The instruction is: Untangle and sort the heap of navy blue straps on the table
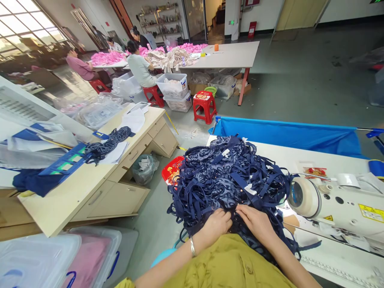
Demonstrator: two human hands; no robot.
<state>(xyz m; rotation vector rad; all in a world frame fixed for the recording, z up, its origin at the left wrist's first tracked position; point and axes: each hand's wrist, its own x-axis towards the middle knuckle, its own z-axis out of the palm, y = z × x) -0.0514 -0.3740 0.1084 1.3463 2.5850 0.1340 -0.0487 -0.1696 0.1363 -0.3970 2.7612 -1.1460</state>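
Our left hand (pixel 217 221) was drawn narrow, fingertips pinched on dark cloth, and our right hand (pixel 253 220) was just as narrow beside it, though the fabric hid exactly which layer each one gripped. That cloth belonged to the pile of navy garments (pixel 210 180), heaped on the bench (pixel 285 157) to the left of the sewing machine (pixel 339 204), its nearest loops lying close against the machine's rounded end. We judged each piece light, soft and limp, unlikely to break but apt to snag, since the loose straps (pixel 238 181) tangled over one another. A firm hold looked likeliest on the patterned body; the straps, or the white tags (pixel 250 189) among them, would probably have dragged neighbours along.
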